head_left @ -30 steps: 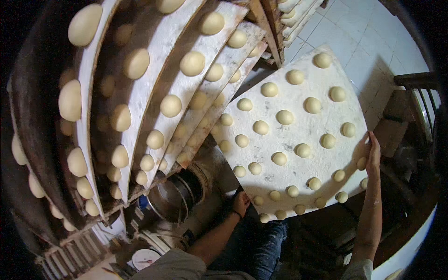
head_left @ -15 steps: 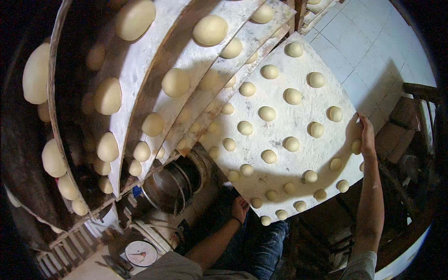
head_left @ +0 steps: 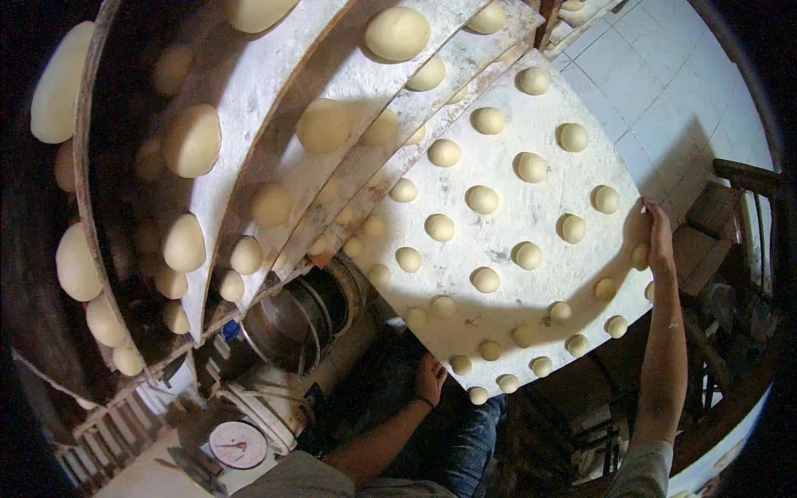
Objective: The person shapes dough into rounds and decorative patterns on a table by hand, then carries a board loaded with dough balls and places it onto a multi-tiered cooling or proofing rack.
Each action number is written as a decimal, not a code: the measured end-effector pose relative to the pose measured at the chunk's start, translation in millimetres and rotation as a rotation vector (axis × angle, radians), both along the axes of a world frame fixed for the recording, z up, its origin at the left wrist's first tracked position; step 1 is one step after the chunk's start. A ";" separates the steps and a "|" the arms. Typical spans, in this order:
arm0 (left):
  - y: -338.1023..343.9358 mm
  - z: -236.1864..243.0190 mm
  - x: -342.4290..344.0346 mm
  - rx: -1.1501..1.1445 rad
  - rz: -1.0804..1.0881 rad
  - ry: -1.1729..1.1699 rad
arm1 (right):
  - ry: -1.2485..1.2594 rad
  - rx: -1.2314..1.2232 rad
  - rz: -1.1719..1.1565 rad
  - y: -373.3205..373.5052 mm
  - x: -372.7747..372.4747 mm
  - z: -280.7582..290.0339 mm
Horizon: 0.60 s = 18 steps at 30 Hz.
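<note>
A large floury white board (head_left: 498, 216) carries many round pale dough balls (head_left: 528, 255) in loose rows. My right hand (head_left: 656, 226) grips its right edge, fingers bent around the rim. My left hand (head_left: 431, 375) holds the board near the lower left corner, its fingertips partly hidden by the board. The board's far left part slips beneath a slanting rack of stacked floury shelves (head_left: 237, 124), each bearing larger-looking dough balls (head_left: 191, 141).
Below the rack stand a metal mixing bowl (head_left: 284, 325) and a white dial scale (head_left: 237, 445). Dark wooden pieces (head_left: 706, 207) and furniture line the right side. Pale floor tiles (head_left: 656, 75) show behind the board, with further loaded shelves (head_left: 573, 7) at the top.
My hands and the board have moved upward in the picture, the board's far corner now further beneath the rack. The rack appears larger and shifted in view.
</note>
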<state>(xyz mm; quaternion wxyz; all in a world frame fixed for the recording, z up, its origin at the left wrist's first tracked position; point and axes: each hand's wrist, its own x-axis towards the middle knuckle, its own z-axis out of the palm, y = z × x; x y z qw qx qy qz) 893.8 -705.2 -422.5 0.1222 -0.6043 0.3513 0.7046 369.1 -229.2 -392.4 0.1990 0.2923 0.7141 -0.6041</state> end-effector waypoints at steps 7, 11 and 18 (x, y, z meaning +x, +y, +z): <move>-12.8 15.2 -0.9 0.034 0.096 -0.143 | 0.149 0.185 0.277 -13.1 5.2 -7.3; -2.0 43.8 -32.2 0.084 0.069 -0.131 | 0.215 0.163 0.301 15.4 9.0 -4.3; -61.2 15.2 4.6 0.118 0.036 -0.074 | 0.044 0.309 0.349 -75.3 -37.5 39.4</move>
